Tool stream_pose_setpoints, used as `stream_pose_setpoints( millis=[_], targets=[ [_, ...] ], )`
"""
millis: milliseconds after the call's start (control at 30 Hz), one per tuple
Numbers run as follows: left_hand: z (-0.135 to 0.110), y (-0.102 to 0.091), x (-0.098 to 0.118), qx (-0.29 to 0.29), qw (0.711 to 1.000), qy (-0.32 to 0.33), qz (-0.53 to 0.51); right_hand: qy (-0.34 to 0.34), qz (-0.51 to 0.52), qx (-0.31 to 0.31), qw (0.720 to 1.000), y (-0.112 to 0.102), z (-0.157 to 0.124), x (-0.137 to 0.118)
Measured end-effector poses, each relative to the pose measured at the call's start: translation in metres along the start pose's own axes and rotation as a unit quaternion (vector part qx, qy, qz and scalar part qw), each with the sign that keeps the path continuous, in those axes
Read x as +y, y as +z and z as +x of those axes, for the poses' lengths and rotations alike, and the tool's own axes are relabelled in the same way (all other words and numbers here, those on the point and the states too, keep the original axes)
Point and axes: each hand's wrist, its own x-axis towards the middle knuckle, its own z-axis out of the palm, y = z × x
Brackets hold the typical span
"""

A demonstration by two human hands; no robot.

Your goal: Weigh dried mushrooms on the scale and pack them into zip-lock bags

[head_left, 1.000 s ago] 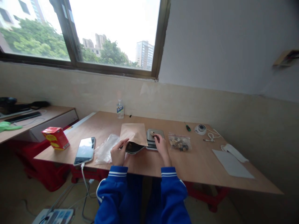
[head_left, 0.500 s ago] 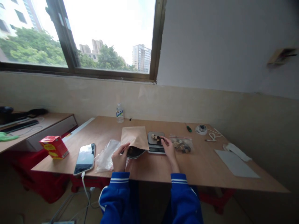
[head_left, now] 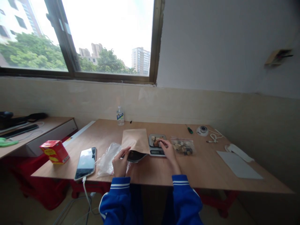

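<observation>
My left hand (head_left: 120, 162) holds open the mouth of a brown paper bag (head_left: 136, 140) that lies on the wooden table (head_left: 203, 165); the dark inside of the bag shows at its near edge. My right hand (head_left: 167, 149) reaches over a small digital scale (head_left: 157, 152), its fingers pinched on a small brown piece on the scale's platform, where a few light and dark bits lie. A clear zip bag (head_left: 184, 146) with brown and dark pieces rests just right of that hand. Blue sleeves with white stripes cover both forearms.
An empty clear plastic bag (head_left: 106, 156) and a charging phone (head_left: 85, 158) lie left of the paper bag, a red box (head_left: 54, 151) at the table's left corner. A water bottle (head_left: 120, 115), green screwdriver (head_left: 189, 129), small round device (head_left: 202, 130) and white sheet (head_left: 239, 164) sit farther off.
My right hand has shifted slightly over the scale and closed its fingers on a piece there. My head has tilted, so the view moved a little. The left hand keeps its hold on the bag.
</observation>
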Motion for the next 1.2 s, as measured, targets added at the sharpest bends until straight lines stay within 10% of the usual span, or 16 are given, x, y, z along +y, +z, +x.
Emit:
stream_pose_setpoints(
  millis=[367,600,767,1200],
  targets=[
    [0.001,-0.003,-0.002,-0.018,1.0,-0.023,-0.003,0.003,-0.137,0.059,0.989,0.013,-0.007,0.03],
    [0.0,0.0,-0.002,-0.024,0.998,-0.043,-0.029,-0.065,-0.088,0.091,0.99,0.02,-0.042,-0.019],
    [0.0,0.01,0.007,-0.026,0.998,-0.031,-0.038,-0.085,0.031,-0.051,0.995,0.046,-0.076,-0.074],
    [-0.009,0.006,0.012,-0.019,0.998,-0.034,-0.051,-0.005,-0.243,-0.283,0.928,0.118,-0.047,-0.096]
  ],
)
